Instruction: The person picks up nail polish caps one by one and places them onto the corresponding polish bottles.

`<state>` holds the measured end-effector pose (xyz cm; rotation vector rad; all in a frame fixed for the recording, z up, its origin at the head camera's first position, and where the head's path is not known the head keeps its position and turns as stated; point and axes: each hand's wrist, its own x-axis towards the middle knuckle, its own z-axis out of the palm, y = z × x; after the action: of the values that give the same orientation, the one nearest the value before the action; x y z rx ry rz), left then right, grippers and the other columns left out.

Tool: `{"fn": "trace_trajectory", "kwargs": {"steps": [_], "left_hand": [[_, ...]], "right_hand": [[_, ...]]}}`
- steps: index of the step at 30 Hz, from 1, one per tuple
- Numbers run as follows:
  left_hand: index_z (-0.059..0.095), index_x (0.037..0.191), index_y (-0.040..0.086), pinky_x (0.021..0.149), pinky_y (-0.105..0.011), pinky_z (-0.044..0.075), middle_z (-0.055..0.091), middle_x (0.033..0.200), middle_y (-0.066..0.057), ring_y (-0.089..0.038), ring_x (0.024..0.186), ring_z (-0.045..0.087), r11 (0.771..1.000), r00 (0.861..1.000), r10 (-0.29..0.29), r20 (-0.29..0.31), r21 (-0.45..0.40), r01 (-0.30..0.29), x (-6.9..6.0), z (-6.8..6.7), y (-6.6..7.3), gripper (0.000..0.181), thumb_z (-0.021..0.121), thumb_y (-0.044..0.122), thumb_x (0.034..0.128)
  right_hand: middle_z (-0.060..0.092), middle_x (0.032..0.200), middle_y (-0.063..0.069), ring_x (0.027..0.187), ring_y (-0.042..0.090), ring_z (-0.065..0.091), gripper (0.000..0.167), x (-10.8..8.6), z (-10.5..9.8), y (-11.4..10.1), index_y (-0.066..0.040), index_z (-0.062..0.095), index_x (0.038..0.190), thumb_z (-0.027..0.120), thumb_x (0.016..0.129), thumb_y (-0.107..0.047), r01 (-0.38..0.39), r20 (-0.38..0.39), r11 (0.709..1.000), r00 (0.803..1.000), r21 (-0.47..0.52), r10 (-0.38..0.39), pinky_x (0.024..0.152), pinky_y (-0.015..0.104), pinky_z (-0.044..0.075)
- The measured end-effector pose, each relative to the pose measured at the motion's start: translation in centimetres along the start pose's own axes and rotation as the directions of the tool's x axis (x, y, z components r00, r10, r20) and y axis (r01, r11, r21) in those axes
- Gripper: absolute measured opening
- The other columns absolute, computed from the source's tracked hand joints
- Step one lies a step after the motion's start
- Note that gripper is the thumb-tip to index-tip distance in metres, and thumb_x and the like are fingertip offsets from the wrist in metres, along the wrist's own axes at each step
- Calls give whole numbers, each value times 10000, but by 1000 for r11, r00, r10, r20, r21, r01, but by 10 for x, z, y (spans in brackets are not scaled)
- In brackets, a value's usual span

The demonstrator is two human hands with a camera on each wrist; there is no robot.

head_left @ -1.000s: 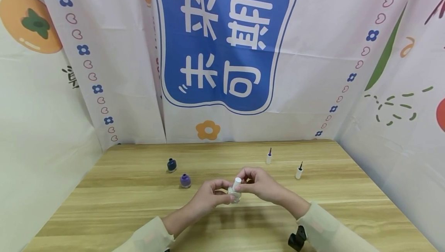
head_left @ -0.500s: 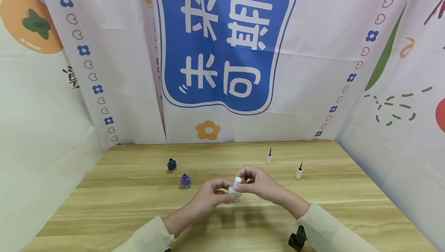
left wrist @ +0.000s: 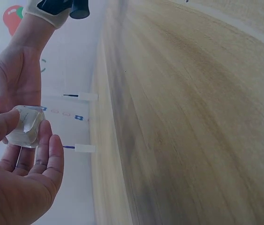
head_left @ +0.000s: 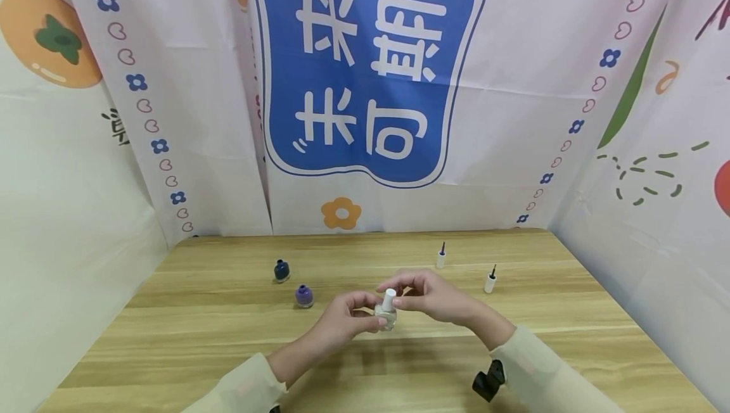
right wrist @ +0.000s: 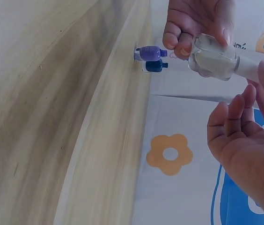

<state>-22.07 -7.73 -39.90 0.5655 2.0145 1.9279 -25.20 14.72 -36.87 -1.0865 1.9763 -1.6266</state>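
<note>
A glass bottle of pale polish (head_left: 386, 318) with a white cap (head_left: 389, 299) is held above the table by my left hand (head_left: 341, 323), thumb on the near side, fingers behind. In the left wrist view, the left thumb presses on the clear bottle (left wrist: 28, 126). My right hand (head_left: 436, 298) is at the cap, its thumb against the side and its index finger reaching behind. The right wrist view shows the white cap (right wrist: 247, 68) on the bottle neck, between the right thumb and index finger; the other fingers of the right hand (right wrist: 251, 136) are bent loosely.
A dark bottle (head_left: 282, 271) and a purple bottle (head_left: 305, 297) stand uncapped at the left on the wooden table (head_left: 199, 337). Two white brush caps (head_left: 441, 260) (head_left: 490, 283) stand brush-up at the right. A printed cloth (head_left: 502, 115) hangs behind the table.
My right hand has shifted slightly, its index finger now extended farther left behind the cap and its thumb lower on the side. My left hand and the bottle have barely moved.
</note>
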Motion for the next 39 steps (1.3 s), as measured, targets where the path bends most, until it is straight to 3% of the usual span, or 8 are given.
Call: {"fn": "trace_trajectory", "kwargs": {"steps": [4, 15, 25, 32, 39], "left_hand": [[624, 1137, -62, 817, -335, 551, 669, 1036, -101, -233, 905, 670, 1000, 1000, 4, -2, -2, -5, 0, 0, -1, 320, 721, 54, 855], [625, 1129, -57, 822, -337, 550, 652, 1052, -99, -230, 908, 662, 1000, 1000, -8, -3, 7, 8, -1, 0, -2, 310, 720, 48, 853], [630, 1140, -46, 814, -339, 552, 660, 1044, -90, -228, 907, 664, 1000, 1000, -13, 6, 9, 13, -1, -1, -4, 306, 714, 60, 866], [627, 1137, -51, 816, -340, 552, 662, 1030, -93, -222, 897, 664, 1000, 1000, -14, -1, 7, 14, -2, -1, -3, 311, 716, 53, 858], [625, 1124, -60, 819, -347, 552, 665, 1015, -95, -219, 890, 664, 1000, 1000, -8, -12, 9, 8, -2, -1, -1, 308, 721, 51, 853]], "right_hand": [[586, 1154, 193, 964, 226, 598, 266, 1, 3, 1, 54, 623, 1201, 604, 959, -55, -11, -25, 1000, 1000, -2, 11, 866, 353, 536], [603, 950, 70, 849, 175, 537, 156, 1, 11, 9, 36, 654, 1015, 678, 912, -78, -83, -178, 996, 981, -38, 75, 690, 230, 503], [601, 867, 39, 773, 152, 534, 200, 1, 17, 10, -17, 598, 896, 741, 869, -153, -129, -251, 991, 961, -21, 119, 655, 245, 467], [563, 910, 45, 829, 164, 510, 224, 1, 12, 9, -3, 621, 1031, 721, 889, -145, -112, -213, 993, 972, -30, 103, 680, 228, 481], [580, 1003, 101, 886, 171, 536, 333, 0, 3, 3, 40, 596, 1245, 645, 938, -79, -41, -76, 998, 996, -40, 38, 772, 275, 540]]}}
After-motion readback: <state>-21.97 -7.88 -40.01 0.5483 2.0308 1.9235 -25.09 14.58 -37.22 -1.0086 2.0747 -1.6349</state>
